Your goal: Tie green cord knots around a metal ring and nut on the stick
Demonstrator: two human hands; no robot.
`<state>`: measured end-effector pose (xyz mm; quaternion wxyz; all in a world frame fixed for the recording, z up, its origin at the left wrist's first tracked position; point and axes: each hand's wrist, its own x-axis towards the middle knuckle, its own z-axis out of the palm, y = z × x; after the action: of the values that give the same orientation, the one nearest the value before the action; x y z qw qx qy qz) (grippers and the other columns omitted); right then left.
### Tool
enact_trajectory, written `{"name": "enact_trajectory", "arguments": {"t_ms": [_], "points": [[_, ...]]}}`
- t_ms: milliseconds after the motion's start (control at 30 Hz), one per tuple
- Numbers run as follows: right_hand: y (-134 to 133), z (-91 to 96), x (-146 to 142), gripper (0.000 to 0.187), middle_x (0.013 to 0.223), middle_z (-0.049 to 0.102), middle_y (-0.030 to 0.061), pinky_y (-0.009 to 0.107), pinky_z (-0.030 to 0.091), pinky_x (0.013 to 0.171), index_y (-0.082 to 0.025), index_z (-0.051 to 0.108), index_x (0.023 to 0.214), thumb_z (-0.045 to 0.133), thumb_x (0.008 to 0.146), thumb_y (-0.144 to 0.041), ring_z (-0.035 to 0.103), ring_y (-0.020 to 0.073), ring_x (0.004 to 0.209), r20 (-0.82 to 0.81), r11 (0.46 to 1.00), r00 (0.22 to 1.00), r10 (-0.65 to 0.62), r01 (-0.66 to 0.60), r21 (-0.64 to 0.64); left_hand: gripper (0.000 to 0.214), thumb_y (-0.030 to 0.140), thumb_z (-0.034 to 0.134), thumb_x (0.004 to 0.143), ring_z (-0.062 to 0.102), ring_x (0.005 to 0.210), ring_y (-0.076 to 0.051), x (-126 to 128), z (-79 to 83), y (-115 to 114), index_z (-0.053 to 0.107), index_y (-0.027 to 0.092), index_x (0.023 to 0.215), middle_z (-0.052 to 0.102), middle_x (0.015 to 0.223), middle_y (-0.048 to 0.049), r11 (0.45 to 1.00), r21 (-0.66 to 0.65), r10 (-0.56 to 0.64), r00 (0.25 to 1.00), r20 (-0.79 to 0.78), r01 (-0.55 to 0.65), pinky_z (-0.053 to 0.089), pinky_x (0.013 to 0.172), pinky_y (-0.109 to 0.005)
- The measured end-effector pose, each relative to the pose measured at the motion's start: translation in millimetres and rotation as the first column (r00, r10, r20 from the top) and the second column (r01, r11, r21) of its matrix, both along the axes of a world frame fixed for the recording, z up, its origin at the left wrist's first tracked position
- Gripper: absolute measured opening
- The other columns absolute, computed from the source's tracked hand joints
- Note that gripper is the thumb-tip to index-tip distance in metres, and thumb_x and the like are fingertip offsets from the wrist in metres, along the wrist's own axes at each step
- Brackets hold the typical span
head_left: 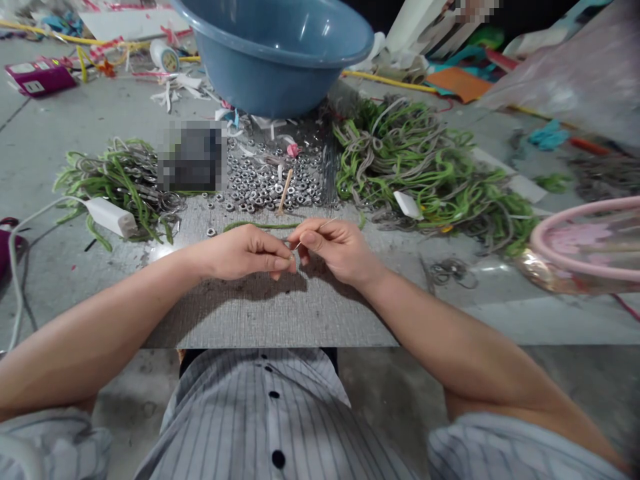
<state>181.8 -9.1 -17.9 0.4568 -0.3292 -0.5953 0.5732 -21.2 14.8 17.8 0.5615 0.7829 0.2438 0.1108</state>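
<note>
1. The right hand [343, 248] pinches a thin needle-like piece [328, 223] between thumb and fingers.
2. The left hand [253, 253] is just beside it, fingertips drawn narrow; what they hold is too small to tell.
3. A green cord [265, 225] lies on the counter [240, 320] just beyond the left hand.
4. Metal rings [245, 177] lie beyond both hands, a cord bundle [405, 160] beyond and rightward.

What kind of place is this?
Probably a small workshop for hand assembly or craft work: many small metal nuts lie loose on a grey worktop, with a big heap of green and grey cords to their right.
</note>
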Motion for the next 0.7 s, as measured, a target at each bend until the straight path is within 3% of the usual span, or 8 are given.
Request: {"name": "enact_trajectory", "arguments": {"t_ms": [100, 200, 333, 433, 567, 700], "points": [[3, 1.2, 1, 0.032, 0.072, 0.069, -0.0024, 0.021, 0.049, 0.047, -0.022, 0.073, 0.076, 0.075, 0.073, -0.053, 0.057, 0.0064, 0.048, -0.131, 0.99, 0.99, 0.047, -0.064, -0.127, 0.026, 0.036, 0.066, 0.083, 0.05, 0.055, -0.006, -1, 3.7, -4, 0.075, 0.015, 0.095, 0.068, 0.07, -0.0019, 0.986, -0.16, 0.057, 0.996, 0.069, -0.045, 0.039, 0.053, -0.018], [6, 2.8, 4, 0.033, 0.073, 0.067, -0.0034, 0.021, 0.049, 0.046, -0.022, 0.071, 0.076, 0.076, 0.073, -0.054, 0.054, 0.0055, 0.047, -0.193, 0.987, 0.981, 0.012, -0.043, -0.157, 0.03, 0.04, 0.072, 0.08, 0.038, 0.045, -0.004, -2, 6.1, -8, 0.077, 0.017, 0.097, 0.068, 0.069, -0.0014, 0.948, -0.31, 0.121, 0.983, 0.135, -0.074, 0.032, 0.044, -0.019], [10, 2.8, 9, 0.035, 0.069, 0.064, -0.0043, 0.022, 0.049, 0.047, -0.023, 0.069, 0.076, 0.075, 0.072, -0.057, 0.053, 0.0062, 0.049, -0.198, 0.986, 0.979, -0.057, 0.024, -0.162, 0.033, 0.043, 0.072, 0.078, 0.051, 0.054, -0.008, -4, 2.9, -9, 0.077, 0.02, 0.101, 0.072, 0.079, -0.0046, 0.905, -0.411, 0.236, 0.936, 0.262, -0.113, 0.038, 0.045, -0.02], [12, 0.2, 9, 0.033, 0.071, 0.063, -0.0045, 0.022, 0.049, 0.048, -0.025, 0.07, 0.081, 0.075, 0.073, -0.056, 0.053, 0.0061, 0.049, -0.205, 0.988, 0.977, -0.064, 0.032, -0.153, 0.041, 0.043, 0.067, 0.078, 0.061, 0.064, -0.011, -4, -0.9, -7, 0.073, 0.021, 0.112, 0.074, 0.098, -0.0082, 0.888, -0.443, 0.285, 0.904, 0.32, -0.123, 0.044, 0.049, -0.021], [11, -4.3, 6, 0.027, 0.069, 0.064, -0.005, 0.021, 0.047, 0.048, -0.028, 0.074, 0.083, 0.076, 0.074, -0.053, 0.054, 0.006, 0.051, -0.228, 0.991, 0.968, -0.102, 0.078, -0.113, 0.057, 0.041, 0.059, 0.082, 0.062, 0.067, -0.011, -3, -1.3, -6, 0.057, 0.024, 0.136, 0.069, 0.12, -0.0085, 0.874, -0.427, 0.356, 0.905, 0.234, -0.233, 0.05, 0.055, -0.022], [7, -6.9, 4, 0.024, 0.072, 0.066, -0.003, 0.024, 0.045, 0.049, -0.03, 0.077, 0.087, 0.071, 0.078, -0.052, 0.053, 0.0081, 0.054, -0.132, 0.978, 0.971, -0.2, 0.205, 0.026, 0.056, 0.035, 0.051, 0.089, 0.065, 0.07, -0.01, -2, -0.2, -6, 0.044, 0.034, 0.145, 0.062, 0.134, -0.0038, 0.885, -0.36, 0.384, 0.901, 0.204, -0.296, 0.053, 0.063, -0.024]]}}
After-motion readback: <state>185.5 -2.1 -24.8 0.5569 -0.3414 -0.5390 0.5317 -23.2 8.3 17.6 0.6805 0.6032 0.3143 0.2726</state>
